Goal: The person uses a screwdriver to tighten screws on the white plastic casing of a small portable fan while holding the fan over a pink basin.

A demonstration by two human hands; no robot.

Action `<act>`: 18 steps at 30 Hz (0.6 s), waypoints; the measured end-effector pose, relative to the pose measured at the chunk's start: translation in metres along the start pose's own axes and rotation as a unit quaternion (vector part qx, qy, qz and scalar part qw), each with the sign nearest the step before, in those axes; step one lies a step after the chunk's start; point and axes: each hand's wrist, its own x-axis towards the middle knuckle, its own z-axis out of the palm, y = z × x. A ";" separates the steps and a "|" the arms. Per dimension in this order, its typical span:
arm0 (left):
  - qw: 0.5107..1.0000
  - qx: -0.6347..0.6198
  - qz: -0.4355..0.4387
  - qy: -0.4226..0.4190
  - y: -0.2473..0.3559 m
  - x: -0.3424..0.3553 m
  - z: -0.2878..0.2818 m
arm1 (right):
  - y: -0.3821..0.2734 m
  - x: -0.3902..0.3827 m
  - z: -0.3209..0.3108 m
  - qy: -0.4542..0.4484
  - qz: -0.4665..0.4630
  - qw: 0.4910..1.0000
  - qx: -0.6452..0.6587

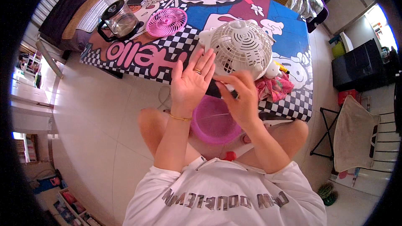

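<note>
Round white fan (245, 37) lies ahead-right of you — nearer your right hand (246, 99), fingers bent, can't tell if pinching anything; your left hand (191, 83) spread flat, palm up.

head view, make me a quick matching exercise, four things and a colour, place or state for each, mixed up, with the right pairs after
Column one
1. left hand
2. basin
3. slotted cover
4. cloth

Column two
A. white and domed, on the table
B. crumpled, red and pink, near the table's edge
C. palm toward the camera, fingers extended
D. round, pinkish purple, lower than the table top

Right pairs: 1-C, 2-D, 3-A, 4-B
</note>
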 end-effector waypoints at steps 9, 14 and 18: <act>0.992 0.118 -0.010 0.041 0.021 0.002 0.005 | 0.027 0.033 0.065 -0.075 -0.099 0.992 -0.014; 0.968 0.209 0.051 0.131 0.074 0.018 -0.007 | 0.025 0.060 0.126 -0.080 -0.005 0.991 0.103; 0.901 0.293 0.158 0.277 0.116 0.019 -0.027 | 0.027 0.078 0.181 -0.089 0.205 0.937 0.268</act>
